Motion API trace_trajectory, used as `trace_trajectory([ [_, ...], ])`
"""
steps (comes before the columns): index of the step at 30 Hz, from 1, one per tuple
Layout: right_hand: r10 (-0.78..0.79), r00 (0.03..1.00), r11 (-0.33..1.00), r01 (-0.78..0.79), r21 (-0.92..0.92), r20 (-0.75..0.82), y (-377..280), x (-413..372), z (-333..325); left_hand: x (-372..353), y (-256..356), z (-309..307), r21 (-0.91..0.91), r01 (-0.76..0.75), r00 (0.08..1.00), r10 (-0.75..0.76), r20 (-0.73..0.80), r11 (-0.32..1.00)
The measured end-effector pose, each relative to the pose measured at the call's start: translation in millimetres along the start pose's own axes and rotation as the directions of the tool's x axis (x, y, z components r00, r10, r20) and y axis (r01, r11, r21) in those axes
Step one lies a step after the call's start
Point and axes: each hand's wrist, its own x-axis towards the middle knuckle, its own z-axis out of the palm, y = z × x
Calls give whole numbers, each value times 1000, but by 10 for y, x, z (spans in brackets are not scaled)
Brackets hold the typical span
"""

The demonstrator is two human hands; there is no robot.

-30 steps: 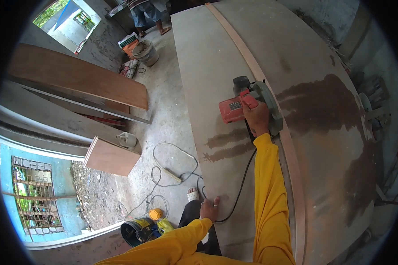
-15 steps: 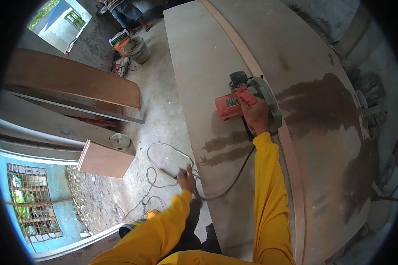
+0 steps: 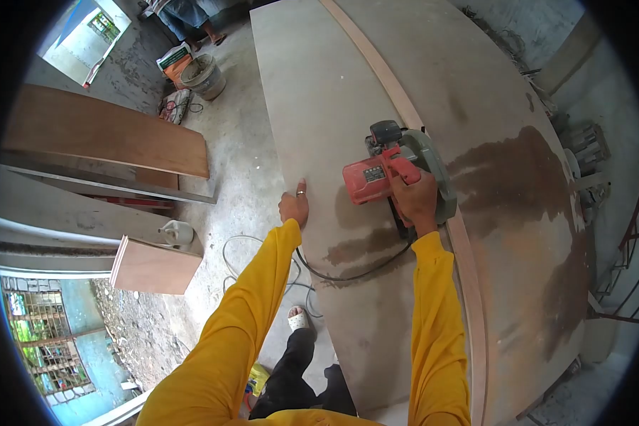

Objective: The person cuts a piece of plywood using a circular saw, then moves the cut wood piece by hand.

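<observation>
Red circular saw (image 3: 387, 167) sits on the wide wooden sheet (image 3: 319, 85), its grey guard side close against the long wooden strip (image 3: 470, 284). The right hand (image 3: 417, 202) is wrapped firmly round the saw's handle. The left hand (image 3: 295, 206) lies at the sheet's left edge, one ringed digit pointing up along it and the rest partly curled — whether it truly grips the edge, I cannot tell.

The likeliest trouble is the black cord (image 3: 355, 277): it bows across the sheet and drops over the edge just below the left hand, so a snag there, or on the forearm, could tug the saw off its line. The strip might also slide under sideways pressure, since no clamp shows along it.

Half a second ago the left hand hung over the floor (image 3: 241, 156), near the looped cable; now it is at the edge, farther up the sheet. The saw has stayed practically where it was beside the strip — only the cord's curve now lies higher.
</observation>
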Motion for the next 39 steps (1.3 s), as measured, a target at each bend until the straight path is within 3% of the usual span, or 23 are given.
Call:
trace_trajectory([
  [15,13,999,999,-14,-31,-29,65,167,134,-20,-146,91,-78,-50,996,44,-75,996],
  [17,12,999,999,-12,-30,-30,39,214,146,2,-154,84,-46,-28,1000,29,3,999],
  [32,6,999,999,-8,-50,-47,-9,485,311,-78,-158,55,-133,-45,998,50,33,990],
  [35,-1,999,999,-2,-46,-43,-29,553,340,-54,-224,163,-73,-65,994,58,-91,995],
  [39,26,1000,996,-27,-89,-11,-90,677,370,-97,-162,102,-78,-57,996,51,-74,995],
])
